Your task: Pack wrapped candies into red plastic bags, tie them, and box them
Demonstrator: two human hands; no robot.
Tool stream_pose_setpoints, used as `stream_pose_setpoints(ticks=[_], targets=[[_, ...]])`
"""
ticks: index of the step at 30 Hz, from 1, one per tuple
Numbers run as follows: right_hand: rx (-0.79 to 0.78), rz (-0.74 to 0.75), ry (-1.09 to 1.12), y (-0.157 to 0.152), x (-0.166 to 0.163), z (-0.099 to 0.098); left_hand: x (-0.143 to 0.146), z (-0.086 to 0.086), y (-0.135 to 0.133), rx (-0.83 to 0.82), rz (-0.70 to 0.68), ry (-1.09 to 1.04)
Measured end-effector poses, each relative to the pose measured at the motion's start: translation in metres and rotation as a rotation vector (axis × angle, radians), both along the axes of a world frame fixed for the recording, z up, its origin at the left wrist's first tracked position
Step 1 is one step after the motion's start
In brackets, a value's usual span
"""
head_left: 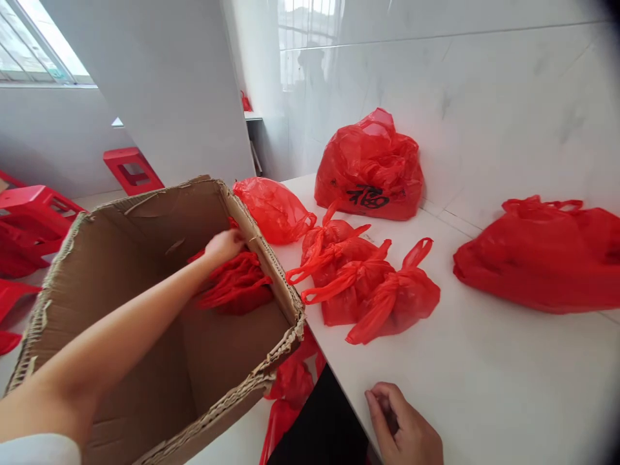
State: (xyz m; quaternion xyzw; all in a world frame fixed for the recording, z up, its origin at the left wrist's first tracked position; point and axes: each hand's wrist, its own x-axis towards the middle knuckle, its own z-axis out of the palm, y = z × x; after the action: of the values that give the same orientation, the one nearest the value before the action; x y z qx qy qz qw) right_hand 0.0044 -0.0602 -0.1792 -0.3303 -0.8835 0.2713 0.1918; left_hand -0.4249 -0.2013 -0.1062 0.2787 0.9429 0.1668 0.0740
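Observation:
My left hand (225, 247) reaches down into a tall open cardboard box (145, 349). Its slightly blurred fingers are closed at the top of a bundle of thin red plastic bags (237, 284) against the box's inner right wall; the fingertips are partly hidden. My right hand (407, 423) rests near the white table's front edge, fingers loosely curled with nothing visible in them. Just beyond it, several small knotted red bags (371, 278) lie clustered beside the box.
Behind the cluster stand a puffed red bag (274, 210) and a larger red bag with black lettering (371, 171). Another red bag (537, 258) lies on the table (489, 387) at right. Red stools (36, 206) stand left; more red bags (293, 387) are below the table edge.

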Motion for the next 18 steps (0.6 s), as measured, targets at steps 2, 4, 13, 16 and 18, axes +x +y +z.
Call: stream_pose_setpoints(ticks=[2,4,13,16,18], targets=[[-0.005,0.024,0.025,0.001,0.0,0.0,0.014,0.038,0.022,0.091,0.02,0.143],[-0.017,0.044,0.044,0.002,-0.001,0.001,0.047,0.069,0.05,0.212,-0.056,0.257],[-0.077,0.103,0.07,0.003,0.006,0.005,0.216,0.065,0.179,0.118,-0.738,0.243],[-0.076,0.101,0.081,0.004,0.007,0.005,0.221,0.062,0.191,0.139,-0.811,0.138],[-0.071,0.105,0.076,0.004,0.008,0.006,0.217,0.075,0.181,0.157,-0.862,0.037]])
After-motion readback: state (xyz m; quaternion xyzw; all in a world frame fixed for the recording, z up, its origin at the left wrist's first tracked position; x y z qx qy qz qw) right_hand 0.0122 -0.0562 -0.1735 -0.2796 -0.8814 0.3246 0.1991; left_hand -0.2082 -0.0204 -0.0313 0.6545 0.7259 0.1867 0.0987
